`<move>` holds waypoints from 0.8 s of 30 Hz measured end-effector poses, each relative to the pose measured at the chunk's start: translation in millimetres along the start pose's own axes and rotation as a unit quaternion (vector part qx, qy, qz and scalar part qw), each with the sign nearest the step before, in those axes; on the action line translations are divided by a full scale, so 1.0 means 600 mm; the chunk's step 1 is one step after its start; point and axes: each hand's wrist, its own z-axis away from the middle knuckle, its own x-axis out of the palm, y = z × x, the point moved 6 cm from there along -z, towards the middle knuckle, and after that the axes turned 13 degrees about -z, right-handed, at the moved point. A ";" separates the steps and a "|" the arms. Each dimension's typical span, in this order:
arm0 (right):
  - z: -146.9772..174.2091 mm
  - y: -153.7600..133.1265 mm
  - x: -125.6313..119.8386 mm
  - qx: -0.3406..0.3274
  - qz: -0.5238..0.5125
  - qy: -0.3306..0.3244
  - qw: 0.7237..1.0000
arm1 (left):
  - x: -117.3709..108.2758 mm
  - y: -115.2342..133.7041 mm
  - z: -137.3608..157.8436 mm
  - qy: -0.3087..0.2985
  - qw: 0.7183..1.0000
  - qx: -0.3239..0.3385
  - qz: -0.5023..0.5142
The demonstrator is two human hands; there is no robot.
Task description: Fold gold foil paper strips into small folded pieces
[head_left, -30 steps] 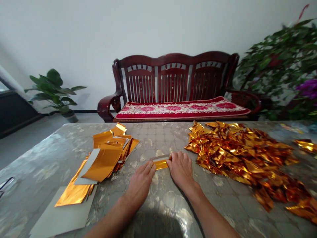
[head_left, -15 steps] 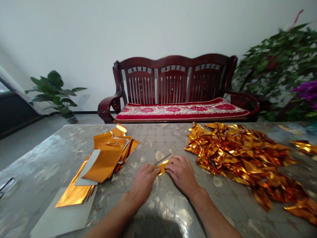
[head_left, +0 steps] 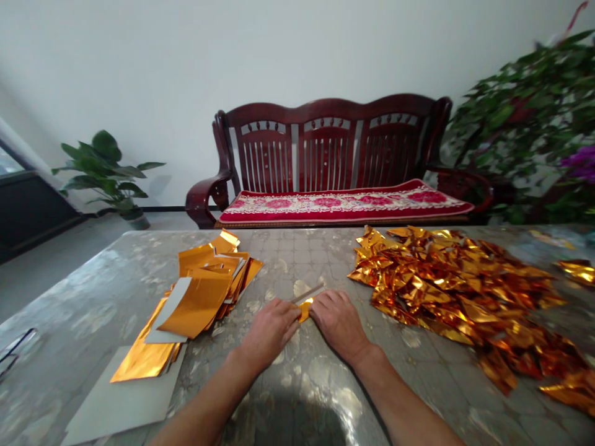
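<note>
Small gold foil piece (head_left: 305, 308) on the table (head_left: 307, 384), pinched between left hand (head_left: 272, 328) and right hand (head_left: 339, 322), fingers closed on its edges. Probably mid-fold; next needs a firm, even crease. Flat gold sheets (head_left: 195, 303) left, folded pile (head_left: 455, 291) right.

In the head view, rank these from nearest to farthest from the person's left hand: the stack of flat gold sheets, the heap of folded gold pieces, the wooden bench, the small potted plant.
From the left hand:
1. Stack of flat gold sheets, just to its left on the table.
2. Heap of folded gold pieces, to the right, past the right hand.
3. Wooden bench, beyond the table's far edge.
4. Small potted plant, far left by the wall.
</note>
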 end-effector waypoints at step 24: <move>-0.005 -0.009 -0.004 0.013 -0.102 0.001 0.995 | 0.018 -0.001 -0.010 0.054 0.993 -0.043 -0.092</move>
